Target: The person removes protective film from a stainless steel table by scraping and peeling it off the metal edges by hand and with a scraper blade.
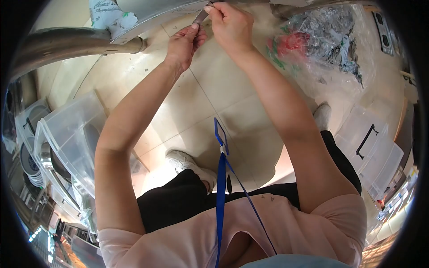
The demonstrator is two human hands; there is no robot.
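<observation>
Below, smooth beige tiles (214,87) lie under crumpled clear plastic (330,44); left hand (183,46) and right hand (232,27) pinch a flat grey strip (201,17).

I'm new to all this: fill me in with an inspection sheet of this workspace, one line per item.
Surface: metal panel with torn film, above floor tiles.
Job's things: a thin grey strip at the panel's edge.
Clutter: clear plastic bag with crumpled grey material, on the floor.
Grippers: none, bare hands; left hand and right hand pinch the strip.
Cables: nothing seen; a blue lanyard hangs from the person.
Surroundings: metal pipe and clear plastic bins at left.
</observation>
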